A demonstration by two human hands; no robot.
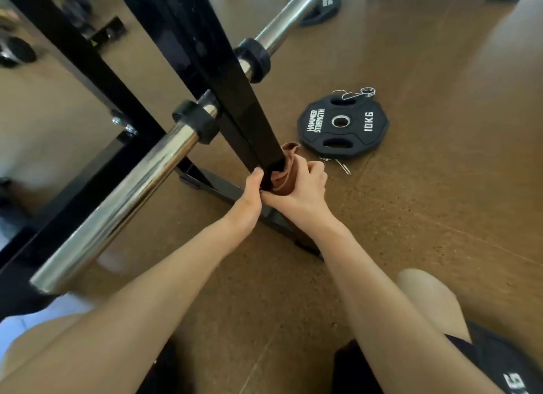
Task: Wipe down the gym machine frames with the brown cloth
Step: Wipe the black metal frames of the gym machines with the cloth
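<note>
Brown speckled floor (426, 217); black 10 kg weight plate (343, 124) flat on it; spring collar (357, 93) at plate's far edge, another clip (338, 164) just beside near edge; machine's black base foot (232, 192) resting on floor.

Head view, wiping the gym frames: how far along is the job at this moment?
Done: cannot tell; no visible mark separates wiped from unwiped frame. In hand: both hands, left and right, hold the brown cloth around the lower end of the black upright, just above the base foot. Left, probably: the other black post and the base.
</note>
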